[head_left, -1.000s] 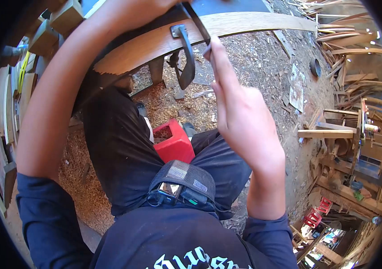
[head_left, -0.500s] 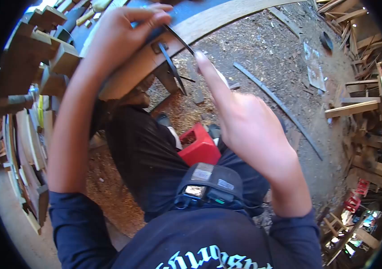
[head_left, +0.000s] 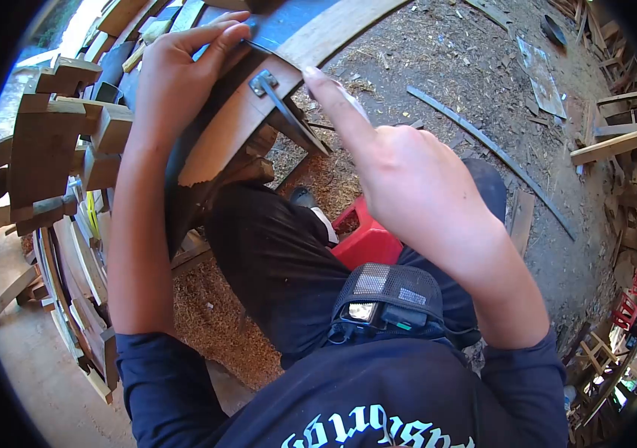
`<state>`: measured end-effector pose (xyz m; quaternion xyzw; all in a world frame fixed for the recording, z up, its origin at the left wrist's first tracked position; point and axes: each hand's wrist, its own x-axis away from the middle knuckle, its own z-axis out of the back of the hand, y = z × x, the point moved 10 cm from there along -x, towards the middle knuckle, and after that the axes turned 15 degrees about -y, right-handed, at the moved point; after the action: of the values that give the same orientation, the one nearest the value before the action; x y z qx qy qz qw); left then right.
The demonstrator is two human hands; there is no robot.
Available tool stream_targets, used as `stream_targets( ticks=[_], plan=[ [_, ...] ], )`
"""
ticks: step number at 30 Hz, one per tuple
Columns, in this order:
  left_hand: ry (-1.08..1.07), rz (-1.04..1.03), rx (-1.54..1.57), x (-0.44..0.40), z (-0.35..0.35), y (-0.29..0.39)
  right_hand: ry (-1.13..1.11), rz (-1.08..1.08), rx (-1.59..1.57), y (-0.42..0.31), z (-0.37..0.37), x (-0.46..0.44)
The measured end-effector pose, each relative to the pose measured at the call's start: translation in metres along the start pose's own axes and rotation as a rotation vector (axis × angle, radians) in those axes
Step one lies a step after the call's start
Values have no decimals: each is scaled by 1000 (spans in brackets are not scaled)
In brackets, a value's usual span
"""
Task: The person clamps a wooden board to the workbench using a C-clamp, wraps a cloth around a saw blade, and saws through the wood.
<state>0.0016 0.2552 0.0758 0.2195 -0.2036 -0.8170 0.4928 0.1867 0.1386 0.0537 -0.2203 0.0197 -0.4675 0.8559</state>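
Observation:
My left hand [head_left: 188, 75] is closed, thumb and fingers pinched round the blue end of a slim dark file-like tool [head_left: 274, 52]. The tool slants across a curved wooden board [head_left: 232, 123] on the blue-topped bench. My right hand [head_left: 415, 172] has its index finger stretched along the tool's far end, the other fingers curled under; its thumb is mostly hidden. Below the tool, a metal clamp [head_left: 286, 108] grips the board's edge, its bar pointing down toward my knees.
Stacked curved wood pieces [head_left: 53, 157] stand at the left. A red plastic container [head_left: 367, 235] sits between my legs, and a black mesh pouch [head_left: 389, 299] rests at my waist. A long metal strip [head_left: 490, 157] lies on the shaving-strewn ground; scrap wood [head_left: 613, 145] piles up at right.
The view has shifted, so the bench and clamp sit slightly lower and further right. My right fingertip has come closer to my left hand and over the board.

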Motion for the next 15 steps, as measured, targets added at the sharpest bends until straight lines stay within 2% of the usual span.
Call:
stream_targets(
  ticks=[3, 6, 10, 11, 13, 15],
  plan=[
    [23, -75, -14, -6, -2, 0, -87, 1, -21, 4, 4, -3],
    [102, 52, 172, -10, 5, 4, -56, -12, -29, 7, 6, -14],
    [127, -35, 68, -13, 13, 18, -8, 7, -103, 7, 2, -10],
    [13, 74, 206, -7, 0, 12, -26, -13, -132, 8, 0, 2],
    [-17, -67, 174, -7, -5, 33, -48, -26, -192, 7, 1, 17],
    [-25, -63, 186, 0, -7, 44, -58, -21, -226, 6, 1, 22]
  ],
)
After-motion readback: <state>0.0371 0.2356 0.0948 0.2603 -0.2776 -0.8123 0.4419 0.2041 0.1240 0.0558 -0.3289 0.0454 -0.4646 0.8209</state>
